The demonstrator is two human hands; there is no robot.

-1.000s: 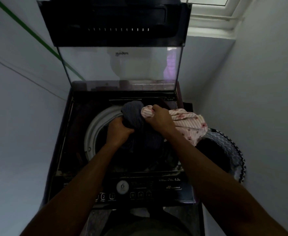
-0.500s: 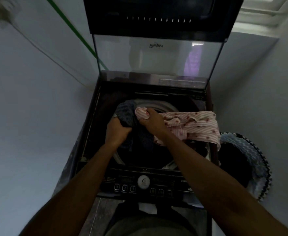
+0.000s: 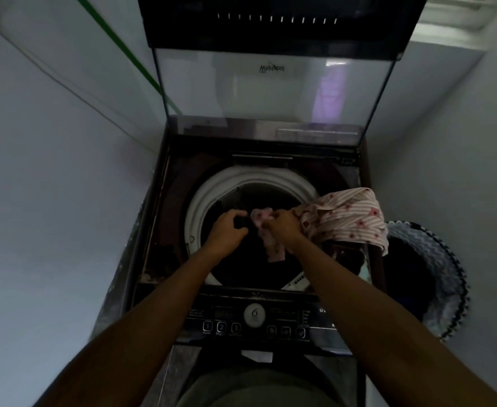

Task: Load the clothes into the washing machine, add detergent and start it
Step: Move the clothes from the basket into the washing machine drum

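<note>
Washer (image 3: 165, 230): top-loader, dark body; all places below given rel. to its drum opening.
Lid (image 3: 270, 89): glass, swung up, standing at far side of opening, brand logo seen reversed through it.
Drum rim (image 3: 212, 195): white ring round the opening; inside very dark, contents hard to make out.
L hand (image 3: 226, 230): over left-centre of opening, fingers curled round a dark cloth (image 3: 239, 223); cloth barely visible vs. dark drum, so can't tell how much hangs below.
R hand (image 3: 284, 226): over centre-right of opening, just beside L hand, fingers closed on the pink striped garment (image 3: 350, 218).
Garment: pink/white stripes w/ small red flower print; bulk draped over right edge of opening onto washer's top, one end bunched at R hand's fingers, a strip hanging down from the hand into the opening.
Control panel (image 3: 253, 318): near side of opening, round dial in middle, row of buttons below.
Laundry basket (image 3: 441, 277): right of washer, past the opening, zigzag-pattern rim, dark inside.
Walls: pale, close on both sides of washer.
</note>
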